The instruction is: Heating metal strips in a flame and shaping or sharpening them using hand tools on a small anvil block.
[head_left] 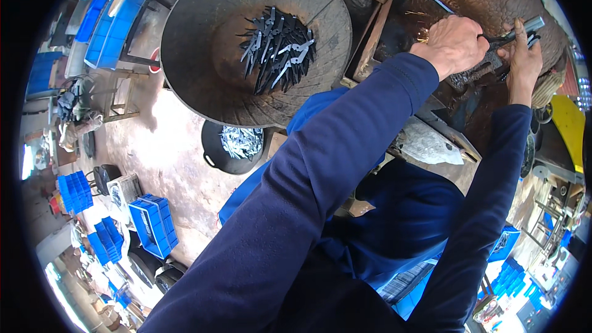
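My left hand [453,43] is a closed fist at the upper right, wrapped round a dark handle-like piece [493,41] that shows past its right side. Beside it, my right hand [524,61] has its fingers and thumb closed on a bar with a grey metal end [534,24]. Whether both hands hold one and the same piece, I cannot tell. Beyond the left fist a narrow bluish metal strip [440,4] sticks out, with orange sparks near it. Under the hands is a brown, dirt-covered work trough [401,34].
Left of the trough stands a wide dark pan [203,43] heaped with black and silver plier-like metal parts [277,49]. Below it, a smaller dark bowl [213,142] holds shiny metal pieces. Blue crates [154,225] stand on the floor at left. A yellow panel [566,129] rises at right.
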{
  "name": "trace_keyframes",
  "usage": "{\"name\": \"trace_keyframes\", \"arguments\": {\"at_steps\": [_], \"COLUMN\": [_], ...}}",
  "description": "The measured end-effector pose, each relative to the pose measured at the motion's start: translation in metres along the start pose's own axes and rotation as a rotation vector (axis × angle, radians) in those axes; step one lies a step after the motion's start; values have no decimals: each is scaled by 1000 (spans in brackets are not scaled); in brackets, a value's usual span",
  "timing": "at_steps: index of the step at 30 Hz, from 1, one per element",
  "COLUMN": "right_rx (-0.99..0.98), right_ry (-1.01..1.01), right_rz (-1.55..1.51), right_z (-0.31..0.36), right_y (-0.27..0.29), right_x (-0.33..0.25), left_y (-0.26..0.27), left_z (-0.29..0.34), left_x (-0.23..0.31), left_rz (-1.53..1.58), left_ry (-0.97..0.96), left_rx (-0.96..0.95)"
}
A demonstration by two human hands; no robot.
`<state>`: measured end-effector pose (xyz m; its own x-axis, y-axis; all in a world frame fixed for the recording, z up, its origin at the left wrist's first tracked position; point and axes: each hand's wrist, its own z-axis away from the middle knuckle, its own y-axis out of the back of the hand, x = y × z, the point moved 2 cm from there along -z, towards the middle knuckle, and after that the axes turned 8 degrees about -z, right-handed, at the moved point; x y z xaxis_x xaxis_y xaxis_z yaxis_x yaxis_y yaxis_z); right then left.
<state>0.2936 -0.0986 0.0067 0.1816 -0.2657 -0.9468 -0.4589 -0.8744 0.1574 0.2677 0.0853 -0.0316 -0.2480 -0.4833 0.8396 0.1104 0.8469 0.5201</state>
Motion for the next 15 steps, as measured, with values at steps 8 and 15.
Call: {"name": "trace_keyframes", "arguments": {"at_steps": [8,15], "right_rx": [-3,6], "right_ry": [5,5], "right_rz": [-24,-16], "right_z": [1,1], "right_y": [0,-1], "right_x": [0,0], "left_y": [-6,-8], "left_z": [-5,-6], "left_x": [0,0], "left_rz": [13,62], "left_ry": [-6,-8], "left_rx": [-4,-6]}}
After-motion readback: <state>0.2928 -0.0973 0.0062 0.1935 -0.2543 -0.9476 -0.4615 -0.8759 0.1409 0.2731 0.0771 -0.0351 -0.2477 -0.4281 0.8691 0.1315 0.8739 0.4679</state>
